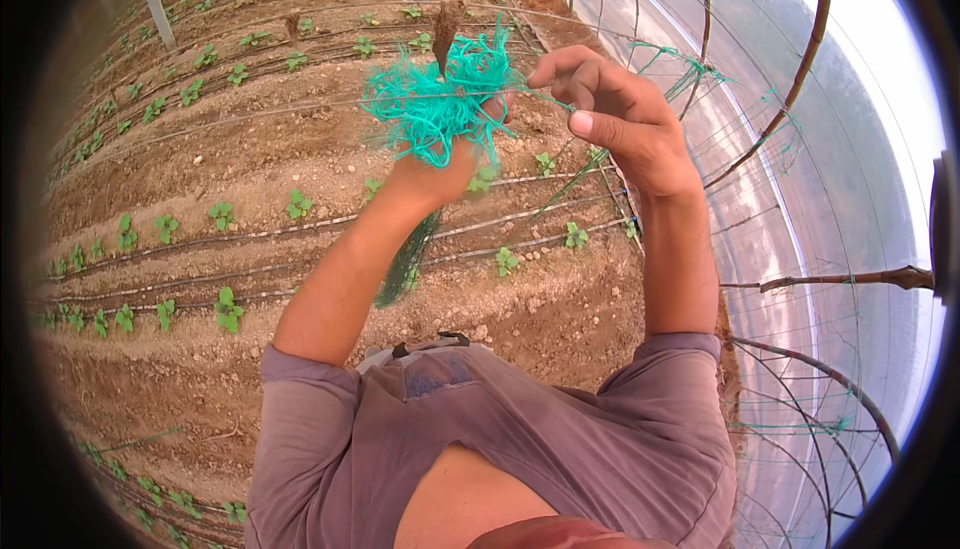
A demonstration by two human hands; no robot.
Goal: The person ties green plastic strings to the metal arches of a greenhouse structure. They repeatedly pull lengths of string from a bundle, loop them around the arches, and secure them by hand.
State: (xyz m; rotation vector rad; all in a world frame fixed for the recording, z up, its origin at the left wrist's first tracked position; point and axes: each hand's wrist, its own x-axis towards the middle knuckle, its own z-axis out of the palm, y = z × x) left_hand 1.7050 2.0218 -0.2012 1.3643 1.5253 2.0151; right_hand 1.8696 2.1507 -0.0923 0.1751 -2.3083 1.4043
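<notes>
A tangled bundle of teal-green twine [442, 99] is gripped in my left hand [454, 163], which it mostly covers. Beside its right side is my right hand [615, 110], fingers bent, with a strand of the twine running from the bundle to between its thumb and fingers; whether they pinch the strand is hard to tell. A thin overhead wire [322, 105] passes across the bundle, and a brown dried scrap [448, 31] shows at the bundle's top. More dark green strands [409, 264] hang below my left wrist.
Rows of young green plants [229, 309] grow in brown soil along drip lines [322, 271]. On the right stands a plastic-film greenhouse wall [810, 234] with curved poles [806, 61] and green twine scraps [697, 73] tied on wires. A pale post [155, 1] rises at the upper left.
</notes>
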